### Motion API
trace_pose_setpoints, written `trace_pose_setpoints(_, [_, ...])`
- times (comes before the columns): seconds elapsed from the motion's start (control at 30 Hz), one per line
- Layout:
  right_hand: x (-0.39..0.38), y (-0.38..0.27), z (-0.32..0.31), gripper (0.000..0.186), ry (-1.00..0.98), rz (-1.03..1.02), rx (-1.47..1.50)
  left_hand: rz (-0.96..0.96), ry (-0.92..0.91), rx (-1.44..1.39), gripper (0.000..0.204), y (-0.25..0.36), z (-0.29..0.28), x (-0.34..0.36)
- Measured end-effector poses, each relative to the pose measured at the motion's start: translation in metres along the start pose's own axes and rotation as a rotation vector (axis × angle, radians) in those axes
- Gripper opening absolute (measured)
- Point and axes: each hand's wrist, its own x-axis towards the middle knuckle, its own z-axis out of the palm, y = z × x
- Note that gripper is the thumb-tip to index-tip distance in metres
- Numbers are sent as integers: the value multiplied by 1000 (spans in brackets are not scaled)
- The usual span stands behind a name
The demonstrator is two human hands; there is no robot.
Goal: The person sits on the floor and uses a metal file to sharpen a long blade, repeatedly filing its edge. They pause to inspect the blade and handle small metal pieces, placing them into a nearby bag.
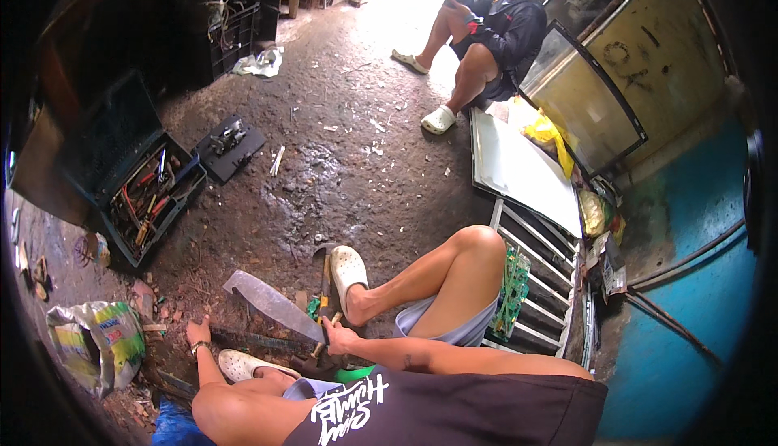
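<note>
My right hand [340, 339] grips a large cleaver [275, 307], its broad grey blade pointing up and left. My left hand [198, 331] is at the left end of a long dark strip [255, 342] low between my legs, fingers bent at it. Beside my sandal [350, 276] a yellow-handled tool [325, 274] with a dark curved head lies on the dirty ground, near small green pieces [314, 308] and scattered debris. Part of a hammer-like metal tool shows under my right hand.
An open toolbox [150, 201] and black plate with a metal part [227, 147] are at left, near a sack [93, 349]. At right are circuit boards [510, 292], a metal grate [535, 259] and white panel [519, 162]. Another person [506, 45] sits at the back.
</note>
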Motion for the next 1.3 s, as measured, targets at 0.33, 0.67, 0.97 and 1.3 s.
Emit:
trace_pose_setpoints(0.33, [-8,-3,-34,54,94,38,230,-246,-627,-1681,31,37,-86,-74])
trace_pose_setpoints(0.67, [-19,-29,-54,48,341,-352,439,89,-382,-1641,33,91,-181,-113])
trace_pose_setpoints(0.97, [-62,-69,-88,61,620,-915,478,400,-121,-1537,40,156,-352,-93])
trace_pose_setpoints(1.3, [-53,-68,-92,47,512,-778,680,62,496,-1073,58,147,-160,-28])
